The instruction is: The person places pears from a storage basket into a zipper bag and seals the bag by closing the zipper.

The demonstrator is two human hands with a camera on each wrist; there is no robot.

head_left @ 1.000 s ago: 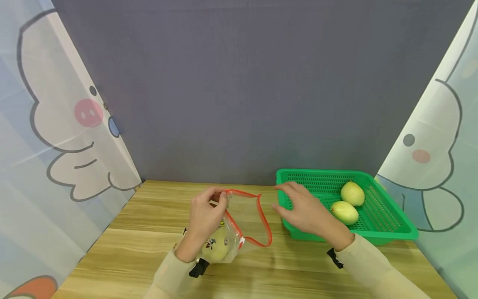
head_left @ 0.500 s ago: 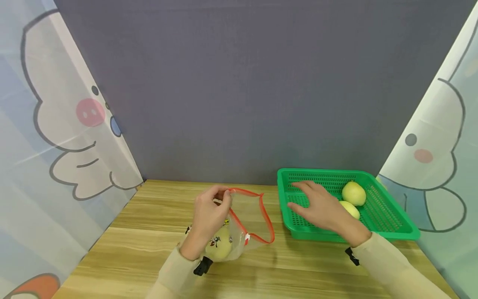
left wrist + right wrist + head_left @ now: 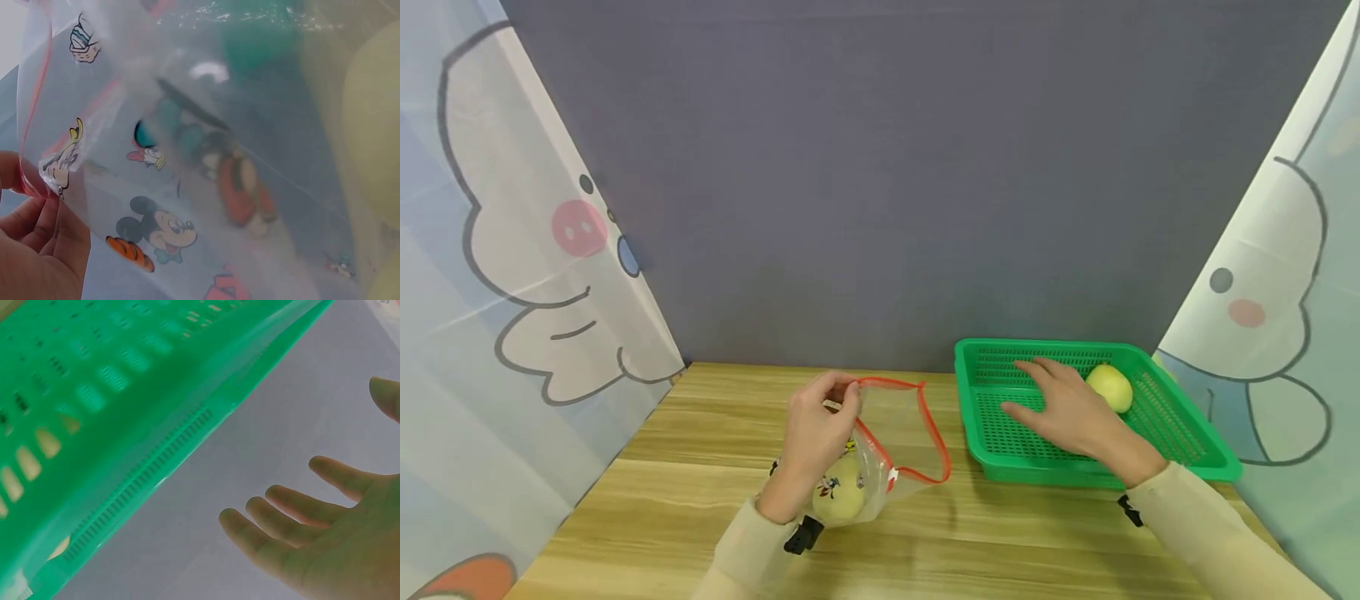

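My left hand (image 3: 816, 429) pinches the rim of a clear zip bag (image 3: 880, 454) with a red zip edge and cartoon prints. The mouth of the bag gapes to the right. Inside, low down, sits a pale yellow melon-like fruit (image 3: 838, 493); the left wrist view shows pale yellow fruit (image 3: 381, 125) through the film. My right hand (image 3: 1063, 410) is over the green basket (image 3: 1045, 473), fingers and thumb spread, holding nothing. One pale yellow fruit (image 3: 1111, 388) shows beyond that hand, near the basket's back right. A second fruit in the basket is hidden behind the hand.
The wood-grain table (image 3: 700, 467) carries the bag and the basket. Behind it rises a grey backdrop (image 3: 880, 183). Printed cartoon curtains (image 3: 535, 350) stand along both sides. Each wrist wears a black strap (image 3: 805, 535).
My right hand has moved right, from the basket's left edge to over its middle, and now covers the nearer fruit. My left hand and the bag have hardly shifted.
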